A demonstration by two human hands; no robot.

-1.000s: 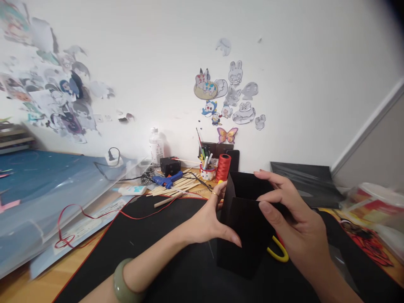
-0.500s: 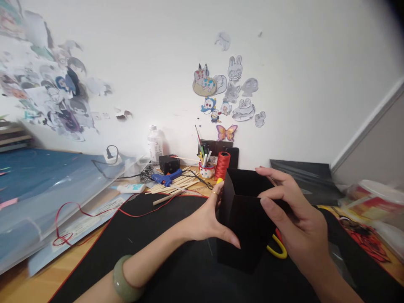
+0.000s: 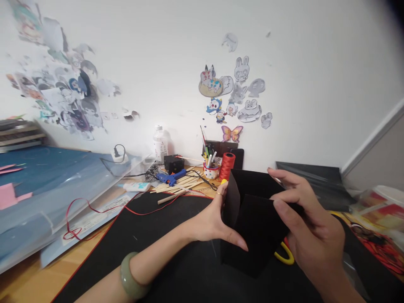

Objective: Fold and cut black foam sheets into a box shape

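Black box (image 3: 261,225): between the two grips, open top up, above the black mat (image 3: 151,261); base contact unclear.
Left grip (image 3: 217,223): spread wide around the left side, thumb on near wall.
Right grip (image 3: 311,219): pinching the rim's right end.
Walls: probably light, stiff card; may crease mid-panel.
Hold: corner folds look sturdiest.
Yellow handle (image 3: 286,256): just left of right grip.
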